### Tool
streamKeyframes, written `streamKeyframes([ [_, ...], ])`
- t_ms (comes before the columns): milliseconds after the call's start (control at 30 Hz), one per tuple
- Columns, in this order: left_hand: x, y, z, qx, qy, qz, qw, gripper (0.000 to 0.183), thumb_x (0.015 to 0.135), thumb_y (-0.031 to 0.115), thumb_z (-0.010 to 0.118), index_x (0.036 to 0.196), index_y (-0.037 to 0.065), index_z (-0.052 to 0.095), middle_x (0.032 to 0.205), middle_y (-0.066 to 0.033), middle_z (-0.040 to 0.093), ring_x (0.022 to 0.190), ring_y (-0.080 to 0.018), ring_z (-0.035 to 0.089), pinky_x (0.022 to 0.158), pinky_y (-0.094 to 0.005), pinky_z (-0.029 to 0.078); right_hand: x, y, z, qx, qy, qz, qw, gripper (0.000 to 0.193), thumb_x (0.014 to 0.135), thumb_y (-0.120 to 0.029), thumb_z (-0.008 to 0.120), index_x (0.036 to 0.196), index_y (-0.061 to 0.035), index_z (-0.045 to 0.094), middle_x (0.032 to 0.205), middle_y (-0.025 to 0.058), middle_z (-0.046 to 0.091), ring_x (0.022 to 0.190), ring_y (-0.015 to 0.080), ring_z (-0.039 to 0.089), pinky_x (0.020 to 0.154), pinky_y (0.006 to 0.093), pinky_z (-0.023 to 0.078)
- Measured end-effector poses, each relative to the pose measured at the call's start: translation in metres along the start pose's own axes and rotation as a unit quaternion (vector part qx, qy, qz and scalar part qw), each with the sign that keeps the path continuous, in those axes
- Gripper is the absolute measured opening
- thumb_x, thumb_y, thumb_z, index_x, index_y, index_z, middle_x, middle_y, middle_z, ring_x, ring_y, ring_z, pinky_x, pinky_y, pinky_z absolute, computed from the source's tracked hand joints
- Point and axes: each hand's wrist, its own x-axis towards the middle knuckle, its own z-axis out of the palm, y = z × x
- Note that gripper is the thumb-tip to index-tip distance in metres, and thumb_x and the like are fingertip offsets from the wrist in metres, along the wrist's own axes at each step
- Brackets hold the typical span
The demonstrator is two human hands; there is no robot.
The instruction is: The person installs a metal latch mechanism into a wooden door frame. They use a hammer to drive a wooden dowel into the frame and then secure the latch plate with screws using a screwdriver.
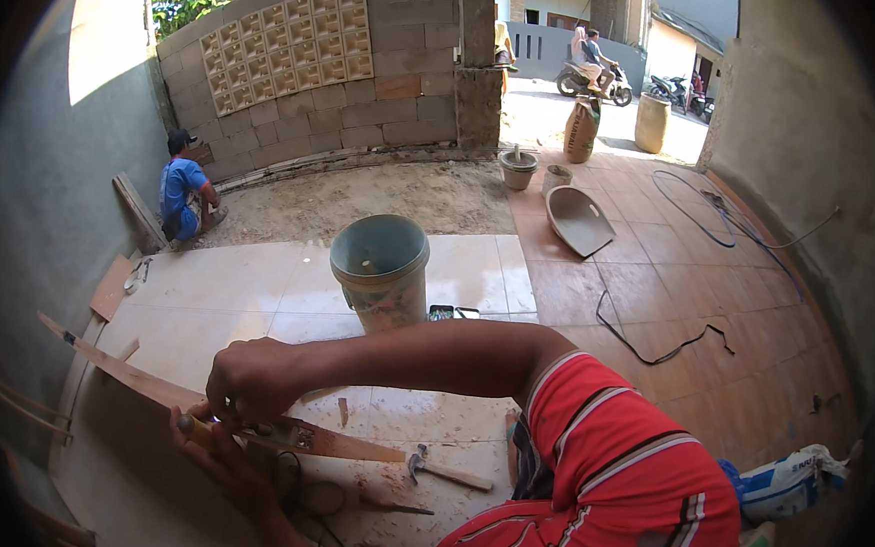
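A long reddish-brown wooden board (149,384) lies slantwise in front of me, with a dark recess cut near its middle. My left hand (231,465) is closed around a yellow-handled tool (195,430); its working end is hidden by my hands. Reaching across from the right, my right hand (255,377) is bent over the board right beside the tool, its fingers curled together. What those fingers pinch, if anything, I cannot make out. A claw hammer (452,471) with a wooden handle lies on the tiles to the right of the board's near end.
Wood chips and a dark cable (319,501) lie around the board. A large bucket (382,277) stands beyond it, by two phones (450,313). A scoop-shaped tray (579,222), a sack (581,131) and a black strap (653,358) are rightward. A person in blue (184,189) squats far left.
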Motion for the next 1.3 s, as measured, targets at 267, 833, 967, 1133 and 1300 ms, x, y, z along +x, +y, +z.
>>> streamKeyframes([
  [267, 0.005, -0.007, -0.001, -0.079, 0.008, -0.009, 0.997, 0.058, 0.100, 0.018, 0.052, 0.151, -0.003, 0.033, 0.129, -0.0155, 0.056, 0.122, -0.0257, 0.055, 0.107, -0.0411, 0.044, 0.006, 0.013, 0.008, 0.052, 0.008, -0.018, 0.998, 0.024, 0.081, 0.000, 0.066, 0.099, -0.0047, 0.081, 0.094, 0.0177, 0.074, 0.087, 0.0303, 0.072, 0.077, 0.0401, 0.057],
  [833, 0.012, -0.014, 0.001, -0.067, 0.035, 0.119, 0.990, 0.038, 0.099, 0.005, 0.056, 0.135, -0.001, 0.043, 0.117, -0.0167, 0.062, 0.104, -0.0223, 0.063, 0.094, -0.0389, 0.052, -0.006, -0.006, 0.006, 0.034, 0.034, -0.034, 0.998, 0.012, 0.085, 0.001, 0.079, 0.095, -0.0041, 0.080, 0.088, 0.0033, 0.068, 0.084, 0.0125, 0.065, 0.077, 0.0301, 0.053],
  [967, 0.011, -0.012, 0.003, -0.090, 0.035, 0.107, 0.990, 0.037, 0.100, 0.005, 0.056, 0.135, 0.000, 0.044, 0.120, -0.0171, 0.061, 0.107, -0.0226, 0.063, 0.094, -0.0385, 0.052, 0.005, -0.005, 0.010, 0.093, 0.022, 0.028, 0.995, 0.012, 0.087, 0.002, 0.078, 0.097, -0.0034, 0.080, 0.088, 0.0026, 0.067, 0.083, 0.0105, 0.063, 0.078, 0.0299, 0.053],
  [1133, 0.011, -0.012, 0.000, -0.105, 0.025, 0.104, 0.989, 0.035, 0.102, 0.005, 0.055, 0.135, 0.000, 0.045, 0.121, -0.0165, 0.060, 0.108, -0.0217, 0.061, 0.097, -0.0381, 0.051, 0.012, 0.006, 0.011, 0.190, -0.002, 0.054, 0.980, 0.010, 0.089, 0.000, 0.077, 0.098, -0.0033, 0.080, 0.089, 0.0030, 0.068, 0.084, 0.0107, 0.063, 0.078, 0.0299, 0.052],
  [1300, 0.014, -0.016, -0.002, -0.086, 0.030, 0.124, 0.988, 0.035, 0.101, 0.006, 0.055, 0.134, -0.001, 0.045, 0.120, -0.0168, 0.060, 0.105, -0.0218, 0.061, 0.094, -0.0381, 0.051, 0.007, -0.003, 0.008, 0.101, 0.011, 0.025, 0.994, 0.009, 0.091, -0.006, 0.076, 0.099, -0.0051, 0.081, 0.092, 0.0068, 0.070, 0.086, 0.0139, 0.066, 0.077, 0.0321, 0.053],
])
